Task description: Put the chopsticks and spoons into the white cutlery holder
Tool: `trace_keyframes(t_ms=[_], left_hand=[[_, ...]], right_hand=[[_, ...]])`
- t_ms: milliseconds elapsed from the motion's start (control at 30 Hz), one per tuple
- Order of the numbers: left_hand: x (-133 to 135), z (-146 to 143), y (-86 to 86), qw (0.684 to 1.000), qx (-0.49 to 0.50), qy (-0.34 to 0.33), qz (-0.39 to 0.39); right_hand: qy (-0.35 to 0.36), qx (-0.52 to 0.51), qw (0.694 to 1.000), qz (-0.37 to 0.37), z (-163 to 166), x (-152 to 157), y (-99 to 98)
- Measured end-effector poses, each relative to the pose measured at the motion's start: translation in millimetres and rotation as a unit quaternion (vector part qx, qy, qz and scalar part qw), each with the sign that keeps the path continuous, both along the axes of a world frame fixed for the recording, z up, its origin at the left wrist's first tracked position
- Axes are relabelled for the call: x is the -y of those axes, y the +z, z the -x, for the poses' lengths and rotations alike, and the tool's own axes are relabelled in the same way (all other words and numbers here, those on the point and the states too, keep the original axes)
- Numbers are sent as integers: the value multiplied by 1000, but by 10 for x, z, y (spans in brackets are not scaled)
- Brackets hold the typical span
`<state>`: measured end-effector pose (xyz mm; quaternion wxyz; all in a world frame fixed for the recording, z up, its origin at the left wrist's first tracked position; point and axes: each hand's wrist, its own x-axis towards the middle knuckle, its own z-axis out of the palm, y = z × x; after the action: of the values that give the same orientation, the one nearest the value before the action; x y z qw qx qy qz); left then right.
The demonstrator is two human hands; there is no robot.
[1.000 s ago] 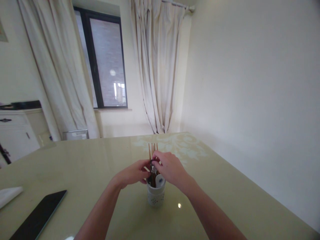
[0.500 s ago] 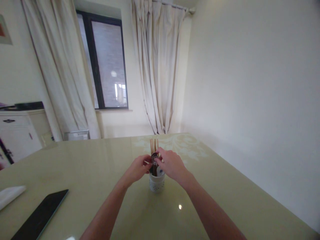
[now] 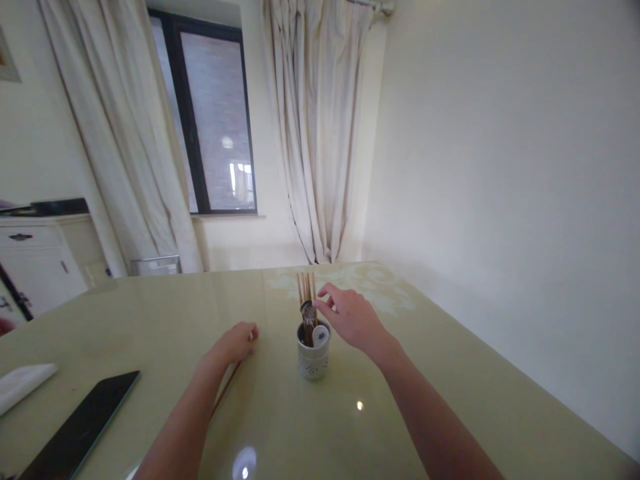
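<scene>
In the head view, a white pierced utensil holder point(image 3: 313, 365) stands upright on the table. Several wooden chopsticks point(image 3: 307, 287), a dark metal spoon point(image 3: 309, 313) and a white spoon with a blue mark point(image 3: 321, 335) stick up out of it. My left hand point(image 3: 239, 341) is closed, left of the holder and apart from it. A thin brown chopstick point(image 3: 227, 387) runs from its fingers back toward me, partly behind the forearm. My right hand point(image 3: 353, 317) is just right of the utensils, thumb and index finger apart, with nothing visible between them.
A black tablet-like slab point(image 3: 83, 427) and a white flat object point(image 3: 25, 385) lie at the left of the greenish glossy table point(image 3: 280, 427). A wall point(image 3: 500, 167) runs along the right edge. Behind are a window, curtains point(image 3: 320, 133) and a white cabinet point(image 3: 40, 267).
My left hand has moved left, away from the holder, and a chopstick now shows in it. My right hand has let go of the metal spoon and drawn slightly right.
</scene>
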<state>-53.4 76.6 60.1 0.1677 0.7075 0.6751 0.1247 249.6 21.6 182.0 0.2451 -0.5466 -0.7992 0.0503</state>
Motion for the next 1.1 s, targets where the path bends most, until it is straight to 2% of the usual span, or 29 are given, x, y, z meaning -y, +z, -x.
trace_keyframes(t_ms=[133,233,300,400,500,567,633,733,900,1000,1100], left_hand=[[-32,-34,-47,1000,22,12,-1],[-7,-44,25,998,64,20,3],[45,-70,175,995,96,23,2],[202,-206,561,981,190,-4,-29],[434,-484,993,900,411,-98,-112],[584,-704,1195,852,482,-129,-159],[701,-903,1301,818,523,-134,-199],[811,-1097,1349,792,541,-129,-253],[849,-1126,1384,779,544,-107,-294],[760,-1057,1326,806,504,-76,-300],[607,-1041,1153,846,459,-34,-269]], right_hand=[[3,-19,1000,-3,-50,36,61],[1,-26,1000,-10,-73,52,88],[1,-41,999,-25,-72,62,101],[28,-110,993,-46,-38,88,116],[91,-229,969,-14,29,132,121],[142,-281,949,28,78,173,123],[194,-290,935,68,116,224,132],[234,-277,927,95,137,303,168],[195,-341,919,36,58,342,265],[160,-405,900,-18,-2,251,259],[147,-392,908,0,-3,89,144]])
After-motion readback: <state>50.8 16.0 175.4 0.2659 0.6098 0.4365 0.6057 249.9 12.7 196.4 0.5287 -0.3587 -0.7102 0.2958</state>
